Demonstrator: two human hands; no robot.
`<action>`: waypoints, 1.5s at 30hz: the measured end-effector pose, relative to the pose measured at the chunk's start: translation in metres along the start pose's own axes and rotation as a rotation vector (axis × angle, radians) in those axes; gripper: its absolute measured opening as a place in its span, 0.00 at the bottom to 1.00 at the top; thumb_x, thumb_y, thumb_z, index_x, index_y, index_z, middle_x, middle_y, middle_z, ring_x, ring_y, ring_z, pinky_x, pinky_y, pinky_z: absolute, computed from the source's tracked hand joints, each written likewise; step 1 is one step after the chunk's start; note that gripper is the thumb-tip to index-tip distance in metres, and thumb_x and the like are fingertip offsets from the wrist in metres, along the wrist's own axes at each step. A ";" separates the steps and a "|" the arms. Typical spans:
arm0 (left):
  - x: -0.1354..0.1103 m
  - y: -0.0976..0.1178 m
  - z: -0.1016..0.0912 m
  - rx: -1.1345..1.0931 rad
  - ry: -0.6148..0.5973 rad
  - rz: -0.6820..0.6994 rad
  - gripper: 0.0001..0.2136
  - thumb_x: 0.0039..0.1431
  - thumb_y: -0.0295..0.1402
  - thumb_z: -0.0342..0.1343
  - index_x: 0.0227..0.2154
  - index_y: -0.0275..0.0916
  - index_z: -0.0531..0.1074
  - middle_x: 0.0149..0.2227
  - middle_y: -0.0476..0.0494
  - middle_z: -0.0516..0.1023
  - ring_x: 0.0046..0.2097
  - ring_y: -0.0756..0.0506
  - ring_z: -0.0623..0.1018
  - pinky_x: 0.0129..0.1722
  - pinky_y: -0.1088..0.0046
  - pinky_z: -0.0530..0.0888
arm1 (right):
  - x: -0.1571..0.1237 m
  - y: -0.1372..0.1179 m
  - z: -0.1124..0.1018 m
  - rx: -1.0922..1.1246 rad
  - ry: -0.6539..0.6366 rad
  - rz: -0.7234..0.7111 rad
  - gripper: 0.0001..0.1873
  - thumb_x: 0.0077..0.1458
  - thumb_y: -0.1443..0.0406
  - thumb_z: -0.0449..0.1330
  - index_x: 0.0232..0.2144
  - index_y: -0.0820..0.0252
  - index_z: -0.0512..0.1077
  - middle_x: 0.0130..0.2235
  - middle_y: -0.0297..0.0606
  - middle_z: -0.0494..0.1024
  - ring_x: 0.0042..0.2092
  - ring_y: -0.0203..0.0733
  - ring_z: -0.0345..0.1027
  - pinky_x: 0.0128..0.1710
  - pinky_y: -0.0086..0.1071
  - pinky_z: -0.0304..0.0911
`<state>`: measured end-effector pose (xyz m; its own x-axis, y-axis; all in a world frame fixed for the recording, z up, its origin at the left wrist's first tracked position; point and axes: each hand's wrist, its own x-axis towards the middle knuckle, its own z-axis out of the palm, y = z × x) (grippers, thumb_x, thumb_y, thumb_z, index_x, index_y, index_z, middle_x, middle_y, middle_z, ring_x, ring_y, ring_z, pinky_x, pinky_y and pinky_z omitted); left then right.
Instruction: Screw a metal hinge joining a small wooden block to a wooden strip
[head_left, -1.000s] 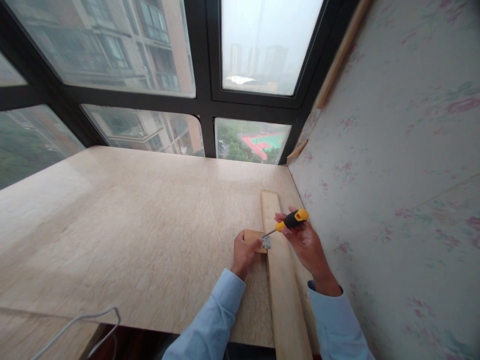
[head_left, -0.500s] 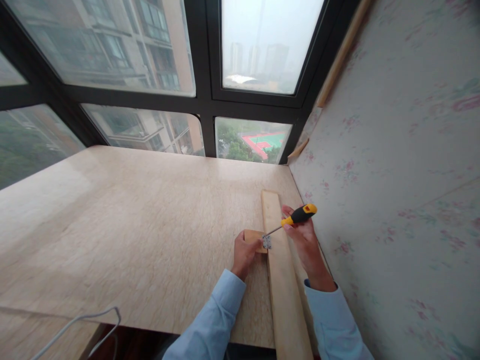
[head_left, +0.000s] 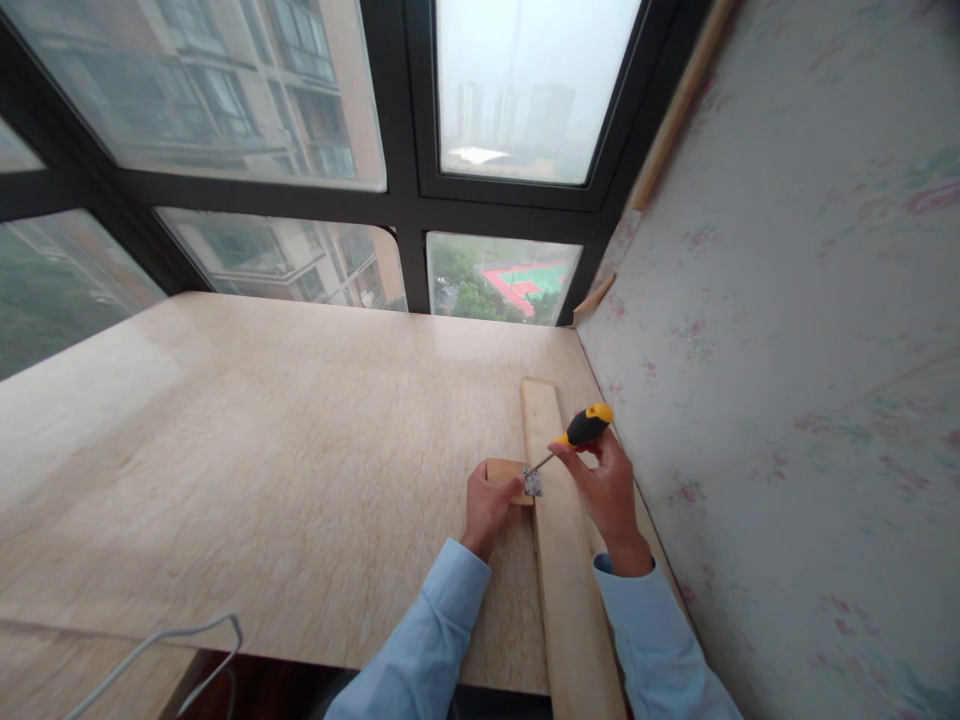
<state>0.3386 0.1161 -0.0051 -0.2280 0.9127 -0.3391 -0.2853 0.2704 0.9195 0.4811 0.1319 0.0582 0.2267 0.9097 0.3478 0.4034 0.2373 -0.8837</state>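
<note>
A small wooden block (head_left: 505,480) lies against the left edge of a long wooden board (head_left: 571,590). A silvery metal hinge (head_left: 533,484) spans the joint between them. My left hand (head_left: 489,508) grips the block, its thumb close to the hinge. My right hand (head_left: 604,487) is closed round the front of a yellow and black screwdriver (head_left: 589,426), which slants down to the left. The screwdriver's tip meets the upper left part of the hinge. Whether a screw sits under the tip is too small to tell.
The board rests on a beige marble-patterned sill (head_left: 285,450), beside a flower-papered wall (head_left: 787,400) on the right. Dark window frames (head_left: 409,205) stand behind. A white cable (head_left: 187,632) hangs over the sill's front edge at lower left.
My right hand has shifted its hold on the screwdriver, and the handle has swung a little left and more upright. My left hand, the block and the hinge stay in place.
</note>
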 end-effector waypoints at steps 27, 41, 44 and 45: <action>0.001 0.000 0.000 0.001 -0.004 0.014 0.12 0.39 0.27 0.65 0.30 0.33 0.72 0.29 0.44 0.79 0.28 0.47 0.77 0.24 0.76 0.73 | -0.007 -0.007 -0.003 0.489 -0.112 0.123 0.28 0.51 0.57 0.66 0.52 0.52 0.63 0.46 0.41 0.79 0.49 0.48 0.73 0.56 0.51 0.61; 0.001 -0.001 -0.001 0.000 -0.013 0.009 0.13 0.40 0.27 0.64 0.31 0.32 0.72 0.30 0.42 0.79 0.29 0.47 0.77 0.25 0.76 0.73 | -0.008 -0.002 0.004 0.282 -0.035 0.063 0.28 0.49 0.55 0.67 0.50 0.55 0.64 0.40 0.40 0.80 0.43 0.47 0.75 0.48 0.47 0.68; 0.000 0.000 -0.001 -0.009 -0.017 0.005 0.13 0.40 0.28 0.64 0.31 0.32 0.72 0.30 0.42 0.79 0.29 0.47 0.77 0.26 0.76 0.73 | -0.008 -0.001 0.007 0.139 -0.015 0.037 0.29 0.48 0.54 0.68 0.49 0.56 0.66 0.40 0.41 0.80 0.42 0.49 0.75 0.48 0.48 0.68; 0.000 0.001 0.000 -0.007 -0.014 0.003 0.13 0.40 0.28 0.64 0.31 0.32 0.72 0.30 0.43 0.78 0.28 0.47 0.77 0.25 0.76 0.73 | -0.008 -0.001 0.007 0.140 -0.024 0.036 0.28 0.50 0.53 0.66 0.50 0.56 0.66 0.41 0.42 0.80 0.43 0.49 0.75 0.49 0.48 0.68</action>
<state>0.3380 0.1159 -0.0044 -0.2160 0.9176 -0.3337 -0.2908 0.2658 0.9191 0.4724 0.1264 0.0543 0.2170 0.9259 0.3092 0.2670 0.2484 -0.9311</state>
